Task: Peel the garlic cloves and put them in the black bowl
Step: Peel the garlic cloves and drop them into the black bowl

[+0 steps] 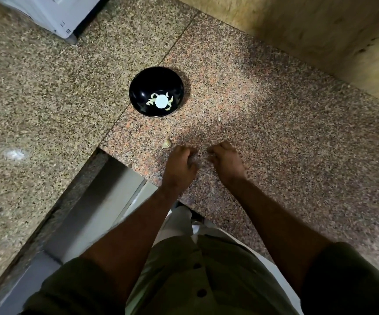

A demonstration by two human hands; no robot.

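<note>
Glossy black bowl (156, 87) on speckled polished granite counter (275, 133).

The picture is dim, with the brightest patch in the middle of the speckled counter (252, 92), and it gets darker toward the corners. A round white glare shines in the bottom of the black bowl (156, 92), and soft shadows lie on the stone around the two hands. The edges bend and look smeary, mostly on the left side, while the middle looks sharper.
</note>
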